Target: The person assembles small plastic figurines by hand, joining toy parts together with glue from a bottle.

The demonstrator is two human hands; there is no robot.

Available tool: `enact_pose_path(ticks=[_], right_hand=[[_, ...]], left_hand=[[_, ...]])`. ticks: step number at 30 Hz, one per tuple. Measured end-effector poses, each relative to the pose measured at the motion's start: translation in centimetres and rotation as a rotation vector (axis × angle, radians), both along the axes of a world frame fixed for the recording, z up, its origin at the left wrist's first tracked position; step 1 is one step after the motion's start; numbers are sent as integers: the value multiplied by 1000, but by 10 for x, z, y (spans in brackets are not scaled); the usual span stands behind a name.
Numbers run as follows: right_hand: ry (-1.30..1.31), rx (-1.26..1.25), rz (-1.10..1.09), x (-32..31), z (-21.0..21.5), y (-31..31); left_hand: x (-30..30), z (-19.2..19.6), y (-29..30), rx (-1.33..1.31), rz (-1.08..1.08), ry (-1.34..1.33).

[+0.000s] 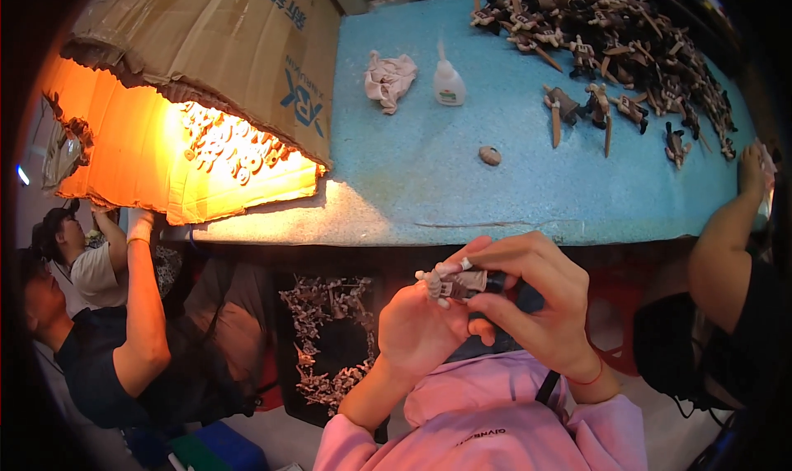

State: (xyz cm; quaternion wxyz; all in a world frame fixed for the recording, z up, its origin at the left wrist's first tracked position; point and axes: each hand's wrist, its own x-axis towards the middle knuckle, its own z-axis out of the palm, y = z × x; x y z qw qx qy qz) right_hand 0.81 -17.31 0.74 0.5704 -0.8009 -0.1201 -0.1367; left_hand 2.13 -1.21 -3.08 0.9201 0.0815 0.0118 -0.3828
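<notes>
Here we pinch a small grey toy figure (452,284) between both hands: left hand (421,327) beneath, right hand (528,294) closed over it.

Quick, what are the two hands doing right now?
Left hand: closed on a small grey toy figure, holding it from below.
Right hand: closed, fingers pinching the same figure from above.

The little figure (452,284) is mostly getting buried under the right hand (532,294) and left hand (422,327), so its lower half isn't showing. The pile of figures (627,34) is running off the top edge, too small to tell apart. Lamp glare is blowing out the parts (231,145) under the cardboard box (206,34).
</notes>
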Motion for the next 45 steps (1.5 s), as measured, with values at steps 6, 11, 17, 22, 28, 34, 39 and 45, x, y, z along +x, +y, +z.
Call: enact_pose_path(ticks=[6, 11, 17, 22, 28, 34, 39, 45], right_hand=[[-141, -91, -59, -3, 2, 1], [-285, -174, -95, -6, 1, 2], [-293, -201, -104, -8, 2, 2], [-295, -183, -112, -8, 1, 2], [-322, -157, -87, -7, 2, 3], [-358, -139, -66, -7, 2, 1], [-350, -74, -41, -8, -3, -1], [-219, 80, 65, -10, -14, -10]], left_hand=[[-4, -3, -1, -116, -13, 22], [2, 8, 1, -6, -102, -31], [2, 5, 1, 77, -111, -23], [-1, -3, 4, -30, -112, -23], [-1, -4, 2, -144, -55, -85], [-5, 18, 3, 295, -26, -160], [-6, 21, 3, 340, -3, -227], [-8, 29, 0, 535, 84, -390]])
